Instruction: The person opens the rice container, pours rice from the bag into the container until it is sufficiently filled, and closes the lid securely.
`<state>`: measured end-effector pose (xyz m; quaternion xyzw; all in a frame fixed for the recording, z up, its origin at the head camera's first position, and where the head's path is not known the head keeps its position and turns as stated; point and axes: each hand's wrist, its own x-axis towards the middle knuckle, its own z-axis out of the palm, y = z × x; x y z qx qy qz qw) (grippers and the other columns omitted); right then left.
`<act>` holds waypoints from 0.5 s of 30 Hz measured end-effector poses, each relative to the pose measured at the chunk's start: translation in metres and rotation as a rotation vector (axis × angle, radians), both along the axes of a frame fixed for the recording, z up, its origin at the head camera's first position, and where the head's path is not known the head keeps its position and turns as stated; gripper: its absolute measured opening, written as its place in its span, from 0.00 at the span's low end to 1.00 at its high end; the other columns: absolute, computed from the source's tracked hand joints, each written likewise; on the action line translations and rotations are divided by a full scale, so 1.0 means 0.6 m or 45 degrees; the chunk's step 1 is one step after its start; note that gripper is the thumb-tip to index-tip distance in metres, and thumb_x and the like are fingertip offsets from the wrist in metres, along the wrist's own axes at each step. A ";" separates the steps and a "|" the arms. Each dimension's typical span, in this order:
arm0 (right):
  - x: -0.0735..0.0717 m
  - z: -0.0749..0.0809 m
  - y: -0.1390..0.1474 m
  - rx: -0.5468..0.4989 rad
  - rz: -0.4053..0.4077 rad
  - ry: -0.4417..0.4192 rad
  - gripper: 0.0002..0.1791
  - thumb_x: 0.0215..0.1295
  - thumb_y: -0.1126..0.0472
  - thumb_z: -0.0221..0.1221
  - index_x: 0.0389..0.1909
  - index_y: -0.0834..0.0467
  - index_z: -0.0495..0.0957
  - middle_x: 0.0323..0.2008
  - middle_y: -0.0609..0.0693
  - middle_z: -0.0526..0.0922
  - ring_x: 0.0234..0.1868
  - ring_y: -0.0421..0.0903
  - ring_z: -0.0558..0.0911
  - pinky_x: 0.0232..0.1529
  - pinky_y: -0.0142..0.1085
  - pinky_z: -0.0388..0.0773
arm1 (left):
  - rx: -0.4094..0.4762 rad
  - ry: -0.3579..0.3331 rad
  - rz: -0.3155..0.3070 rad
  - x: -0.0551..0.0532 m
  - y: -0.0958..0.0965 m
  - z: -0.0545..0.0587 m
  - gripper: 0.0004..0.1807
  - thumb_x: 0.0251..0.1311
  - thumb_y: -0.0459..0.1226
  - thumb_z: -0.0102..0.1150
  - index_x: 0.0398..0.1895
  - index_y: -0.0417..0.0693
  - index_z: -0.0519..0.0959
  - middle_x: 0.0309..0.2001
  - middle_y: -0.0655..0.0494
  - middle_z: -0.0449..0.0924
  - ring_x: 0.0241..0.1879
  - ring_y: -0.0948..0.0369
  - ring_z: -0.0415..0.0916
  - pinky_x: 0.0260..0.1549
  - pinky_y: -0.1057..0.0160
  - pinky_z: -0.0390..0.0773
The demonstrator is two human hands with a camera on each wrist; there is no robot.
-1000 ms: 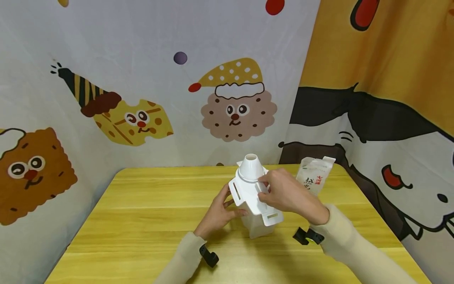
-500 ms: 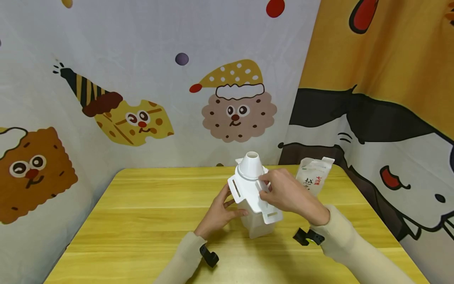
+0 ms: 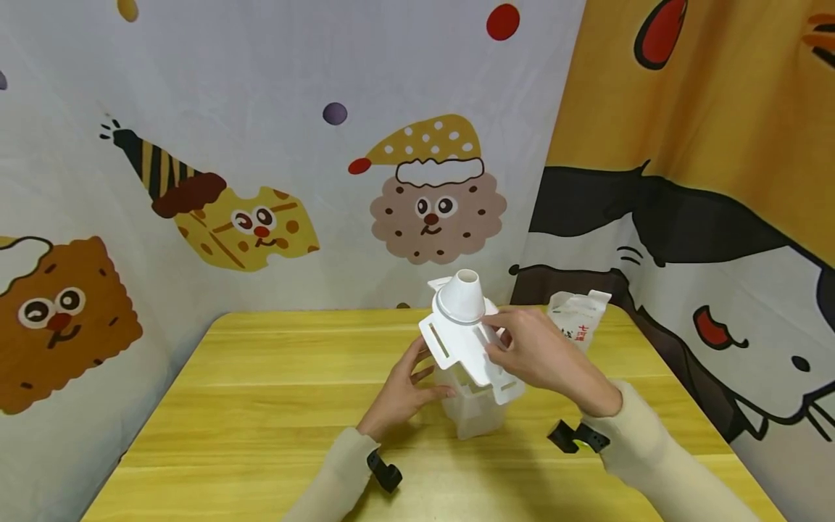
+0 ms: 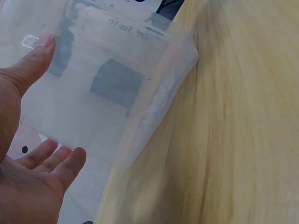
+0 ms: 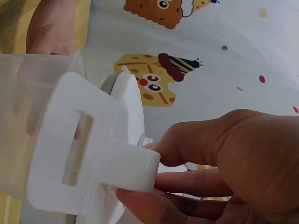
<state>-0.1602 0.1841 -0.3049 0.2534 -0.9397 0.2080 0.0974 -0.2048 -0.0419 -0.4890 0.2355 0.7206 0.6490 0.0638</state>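
A translucent plastic storage container stands on the table, its top partly uncovered. My left hand holds its left side, thumb in front and fingers spread behind. My right hand pinches a raised tab on the white lid between thumb and fingers. This lid has slotted side flaps and carries a white cone with an open round end. Its near edge is tilted up off the container. In the left wrist view, the clear container wall shows faint printing.
A white paper bag with dark and red characters stands at the back right of the wooden table, behind my right hand. A cartoon-printed curtain hangs close along the table's back and right sides.
My right hand has raised the lid's near edge away from the container and moved slightly up and right. The left hand and the container have stayed in place.
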 end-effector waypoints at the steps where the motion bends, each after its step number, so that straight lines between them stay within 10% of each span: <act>1: 0.001 0.000 0.003 0.004 -0.002 0.018 0.18 0.57 0.71 0.64 0.50 0.67 0.86 0.34 0.53 0.87 0.28 0.37 0.81 0.26 0.26 0.77 | -0.002 0.002 0.000 0.000 0.000 0.000 0.55 0.53 0.41 0.79 0.78 0.79 0.54 0.77 0.69 0.59 0.76 0.56 0.61 0.74 0.47 0.70; 15: 0.020 0.008 0.035 0.019 -0.080 0.067 0.21 0.59 0.69 0.68 0.55 0.67 0.84 0.43 0.55 0.87 0.32 0.41 0.81 0.22 0.27 0.72 | 0.015 0.014 0.008 0.000 -0.002 -0.006 0.57 0.54 0.38 0.78 0.80 0.76 0.52 0.76 0.57 0.62 0.76 0.52 0.60 0.73 0.46 0.70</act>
